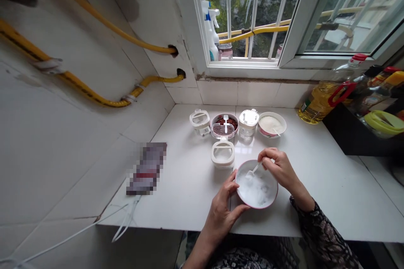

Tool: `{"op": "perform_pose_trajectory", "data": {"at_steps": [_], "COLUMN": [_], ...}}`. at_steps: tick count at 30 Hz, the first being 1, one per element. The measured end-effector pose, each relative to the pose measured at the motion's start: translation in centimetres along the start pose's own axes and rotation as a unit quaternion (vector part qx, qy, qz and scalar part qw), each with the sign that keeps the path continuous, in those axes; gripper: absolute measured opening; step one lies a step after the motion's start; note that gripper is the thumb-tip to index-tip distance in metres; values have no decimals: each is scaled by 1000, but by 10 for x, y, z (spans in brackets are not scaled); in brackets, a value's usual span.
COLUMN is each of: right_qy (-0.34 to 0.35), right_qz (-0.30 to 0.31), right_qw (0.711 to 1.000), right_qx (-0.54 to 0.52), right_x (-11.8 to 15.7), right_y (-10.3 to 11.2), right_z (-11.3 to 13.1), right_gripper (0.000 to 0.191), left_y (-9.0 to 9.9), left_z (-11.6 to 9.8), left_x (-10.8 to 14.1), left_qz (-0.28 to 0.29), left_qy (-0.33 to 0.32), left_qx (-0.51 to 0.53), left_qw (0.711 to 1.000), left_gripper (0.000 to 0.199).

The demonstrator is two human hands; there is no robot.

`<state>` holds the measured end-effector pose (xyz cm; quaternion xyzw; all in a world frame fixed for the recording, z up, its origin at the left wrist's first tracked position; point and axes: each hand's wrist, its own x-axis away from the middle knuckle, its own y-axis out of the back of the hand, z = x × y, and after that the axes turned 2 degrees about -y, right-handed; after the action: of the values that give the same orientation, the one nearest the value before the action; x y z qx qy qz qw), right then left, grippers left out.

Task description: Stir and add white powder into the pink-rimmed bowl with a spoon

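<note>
The left hand [222,206], fingers spread wide, grips a round white bowl with a pink rim [256,184], full of white powder, on the white table [176,201]; the right hand [277,169], narrowly pinched, holds a small white plastic spoon [251,172] in the powder.

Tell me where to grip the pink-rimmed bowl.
Grip the pink rim of the shallow white bowl from the near left side, where the left hand holds it. The low, wide wall gives an easy edge to hold, and this side keeps away from the right hand and the white spoon working over the bowl.
</note>
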<state>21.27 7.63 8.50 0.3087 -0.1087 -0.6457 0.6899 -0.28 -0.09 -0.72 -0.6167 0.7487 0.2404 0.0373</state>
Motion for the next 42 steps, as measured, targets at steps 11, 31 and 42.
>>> {"op": "perform_pose_trajectory", "data": {"at_steps": [11,31,42], "right_qy": [-155,277,159], "right_qz": [2,-45,-89], "right_qw": [968,958,983], "right_qx": [-199,56,23], "right_x": [-4,-9,-1], "right_y": [1,-30,3], "right_z": [3,20,7], "right_gripper": [18,27,19], "left_y": [-1,-3,-1], "left_z": [2,-1,2], "left_x": [1,-2,0], "left_qz": [-5,-13,1], "left_qy": [-2,-8,11], "left_qx": [5,19,13], "left_qw": [1000,1000,1000], "left_gripper": [41,39,41]}}
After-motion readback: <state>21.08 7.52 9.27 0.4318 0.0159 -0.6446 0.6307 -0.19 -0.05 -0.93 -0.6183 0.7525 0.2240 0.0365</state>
